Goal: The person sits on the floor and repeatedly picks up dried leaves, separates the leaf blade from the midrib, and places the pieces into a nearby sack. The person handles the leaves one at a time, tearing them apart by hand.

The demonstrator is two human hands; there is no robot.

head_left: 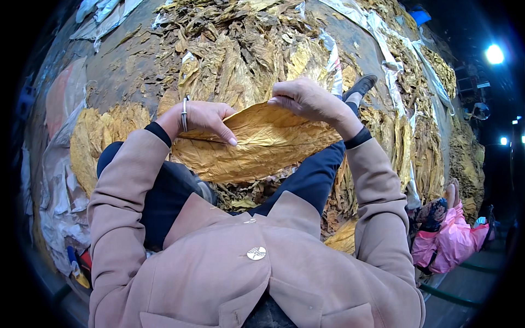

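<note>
A large golden-brown dried leaf, which looks like tobacco (pixel 254 143), is spread between my hands above my lap. My left hand (pixel 209 119) grips its left part, with the thumb on the upper face and the fingers hidden behind. At the leaf's upper right edge, my right hand (pixel 301 98) pinches it between thumb and curled fingers. Beyond my hands lies a pile of long dried leaves (pixel 233 69). Yellower leaves (pixel 102 127) are stacked at my left, beside my knee. Darker leaf scraps (pixel 242 192) lie between my legs.
Crumpled whitish plastic sheeting (pixel 65 192) lies at the left. More leaf rows (pixel 426 151) and white sheet strips (pixel 393 82) run along the right. A person in pink clothing (pixel 447 242) sits at the lower right. My shoe (pixel 361 86) rests near the leaves ahead.
</note>
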